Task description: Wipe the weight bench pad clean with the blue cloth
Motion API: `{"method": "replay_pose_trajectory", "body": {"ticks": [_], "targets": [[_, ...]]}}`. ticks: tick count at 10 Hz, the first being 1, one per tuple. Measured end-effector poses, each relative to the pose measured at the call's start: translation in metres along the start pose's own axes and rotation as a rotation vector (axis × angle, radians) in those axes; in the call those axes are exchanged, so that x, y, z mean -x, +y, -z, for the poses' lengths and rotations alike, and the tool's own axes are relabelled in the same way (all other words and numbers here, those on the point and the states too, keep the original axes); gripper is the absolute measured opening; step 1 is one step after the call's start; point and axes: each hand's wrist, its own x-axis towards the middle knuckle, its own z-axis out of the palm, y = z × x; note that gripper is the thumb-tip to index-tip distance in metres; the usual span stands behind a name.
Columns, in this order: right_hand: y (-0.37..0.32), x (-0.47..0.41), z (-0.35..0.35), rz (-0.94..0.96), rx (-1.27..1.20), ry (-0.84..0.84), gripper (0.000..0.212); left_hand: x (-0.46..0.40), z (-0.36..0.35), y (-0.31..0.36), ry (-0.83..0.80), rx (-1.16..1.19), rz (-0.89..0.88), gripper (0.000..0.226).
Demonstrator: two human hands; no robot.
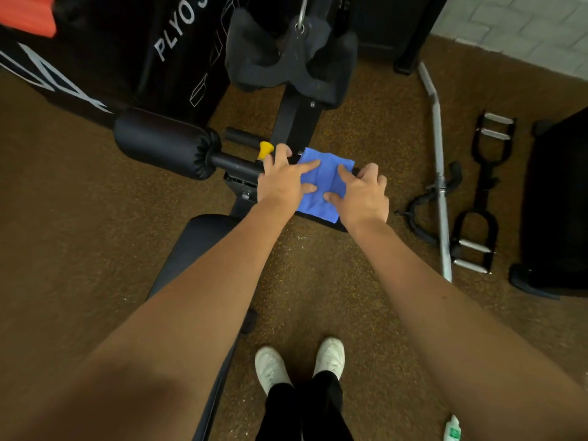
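A folded blue cloth lies flat on the far end of the black weight bench, over a dark pad. My left hand rests on the cloth's left edge, index finger and thumb pressed onto it. My right hand presses on its right edge the same way, fingers spread. The long black bench pad runs toward me under my left forearm, which hides most of it. A black roller cushion sticks out to the left of the cloth, next to a yellow knob.
A chrome curl bar and black cable handles lie on the brown floor to the right. A black plyo box stands at the back left, a cable machine seat straight ahead. A small white and green bottle lies near my white shoes.
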Motion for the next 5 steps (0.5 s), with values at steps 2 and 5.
{"method": "replay_pose_trajectory", "body": {"ticks": [2,5], "targets": [[-0.01,-0.003,0.018,-0.014,0.17,-0.111,0.056,0.01,0.006,0.015,-0.077,-0.27,0.08,0.053],[-0.047,0.01,0.112,0.196,0.104,0.058,0.062,0.031,0.098,0.037,0.148,-0.298,-0.044,0.056]]}}
